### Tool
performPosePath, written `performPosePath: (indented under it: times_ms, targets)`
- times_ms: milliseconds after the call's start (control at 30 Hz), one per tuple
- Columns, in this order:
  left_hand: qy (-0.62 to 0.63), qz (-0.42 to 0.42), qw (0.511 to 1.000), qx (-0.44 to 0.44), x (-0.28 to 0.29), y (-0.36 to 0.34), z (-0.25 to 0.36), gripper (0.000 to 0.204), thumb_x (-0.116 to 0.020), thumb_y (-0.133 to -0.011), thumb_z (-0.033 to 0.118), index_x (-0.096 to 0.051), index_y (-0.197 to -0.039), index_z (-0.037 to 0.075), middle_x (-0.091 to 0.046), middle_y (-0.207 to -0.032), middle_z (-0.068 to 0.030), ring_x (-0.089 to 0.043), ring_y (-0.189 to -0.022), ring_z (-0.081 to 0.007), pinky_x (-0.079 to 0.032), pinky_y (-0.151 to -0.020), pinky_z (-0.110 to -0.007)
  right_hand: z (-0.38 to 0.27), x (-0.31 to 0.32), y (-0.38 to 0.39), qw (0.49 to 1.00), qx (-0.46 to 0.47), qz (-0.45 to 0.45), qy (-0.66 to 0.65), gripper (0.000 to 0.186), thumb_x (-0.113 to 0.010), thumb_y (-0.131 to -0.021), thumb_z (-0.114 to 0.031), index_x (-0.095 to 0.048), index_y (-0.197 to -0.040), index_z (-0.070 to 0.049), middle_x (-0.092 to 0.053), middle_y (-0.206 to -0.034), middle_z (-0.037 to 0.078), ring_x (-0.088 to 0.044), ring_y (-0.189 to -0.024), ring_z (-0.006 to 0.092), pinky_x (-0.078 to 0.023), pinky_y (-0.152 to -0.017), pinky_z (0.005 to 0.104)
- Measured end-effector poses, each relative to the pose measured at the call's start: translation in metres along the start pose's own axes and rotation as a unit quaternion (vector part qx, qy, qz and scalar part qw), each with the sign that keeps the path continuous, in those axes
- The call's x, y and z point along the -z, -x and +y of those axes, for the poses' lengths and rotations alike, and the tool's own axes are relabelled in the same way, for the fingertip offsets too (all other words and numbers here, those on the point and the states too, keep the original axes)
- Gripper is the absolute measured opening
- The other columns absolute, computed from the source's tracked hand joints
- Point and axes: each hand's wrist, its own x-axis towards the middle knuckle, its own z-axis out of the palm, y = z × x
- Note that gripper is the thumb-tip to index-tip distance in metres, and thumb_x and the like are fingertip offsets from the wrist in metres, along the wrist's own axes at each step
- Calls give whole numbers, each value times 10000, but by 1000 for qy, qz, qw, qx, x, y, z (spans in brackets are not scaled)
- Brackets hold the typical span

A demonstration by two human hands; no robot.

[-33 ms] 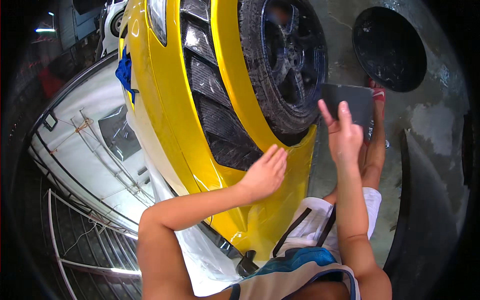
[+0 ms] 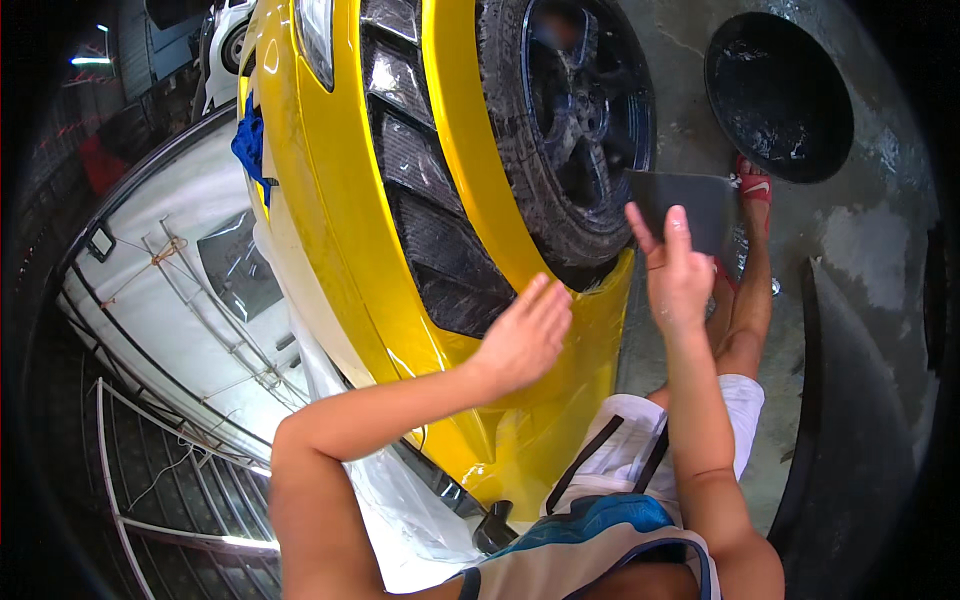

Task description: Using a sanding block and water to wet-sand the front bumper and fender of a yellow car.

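Note:
My left hand (image 2: 525, 337) is held with its fingers stretched out and close together, beside the lower end of the black vent panel (image 2: 440, 240) on a yellow car fender (image 2: 330, 210). I cannot tell whether its fingertips touch the surface. Glossy yellow film (image 2: 575, 400) hangs loose below the wheel arch, partly behind that hand. Over the floor, my right hand (image 2: 678, 280) grips a flat, dark rectangular squeegee (image 2: 700, 200), with two fingers laid along its face. The squeegee is apart from the car, close to the tyre (image 2: 520, 150).
A round black tub (image 2: 780, 95) stands on the wet floor at the far right. A long dark curved panel (image 2: 850, 380) lies at the right. Clear plastic sheeting (image 2: 410, 510) hangs along the car's lower left. A blue cloth (image 2: 248, 150) rests on the car's far side.
My right hand has shifted slightly left with the squeegee, whose tilt has changed a little. My left hand has moved a little nearer to me.

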Motion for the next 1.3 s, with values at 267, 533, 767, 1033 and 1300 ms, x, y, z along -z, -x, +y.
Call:
performPosePath:
  times_ms: [267,533,767,1033,1300]
  targets:
    - [-165,244,938,180,143,15,-240,548,-583,-991,335,-506,-1496,139,-424,-1589,-133,-404,-1466,-312,-222,-1236,-553,81,-58,40,870,241,-283,323,629,-513,-994,-87,-293,-1561,76,-321,-1624,280,-302,-1525,423,-160,-1257,551]
    - [180,389,869,245,90,12,-306,644,-269,-1103,399,-203,-1640,49,-160,-1723,-131,-60,-1602,-310,13,-1274,-446,86,-101,-30,789,361,-312,386,946,-635,-777,-42,-192,-1607,52,-295,-1643,277,-298,-1522,450,-144,-1240,620]
    - [178,396,871,228,98,12,-301,637,-327,-1090,367,-259,-1616,14,-192,-1713,-144,-108,-1591,-342,-35,-1279,-452,84,-110,-31,796,325,-337,383,1018,-634,-723,-33,-177,-1632,0,-240,-1675,245,-236,-1554,417,-116,-1248,617]
    - [190,406,866,222,96,11,-302,617,-350,-1080,337,-304,-1599,6,-229,-1699,-164,-142,-1583,-350,-71,-1279,-449,64,-134,-44,801,310,-338,384,999,-598,-720,-7,-171,-1622,31,-232,-1680,241,-233,-1560,396,-132,-1253,604]
    - [200,418,858,223,100,9,-302,617,-377,-1066,319,-330,-1580,-19,-262,-1684,-174,-181,-1574,-348,-97,-1275,-440,70,-134,-42,811,310,-321,378,1045,-615,-694,-1,-145,-1627,27,-223,-1681,244,-254,-1547,418,-126,-1249,616]
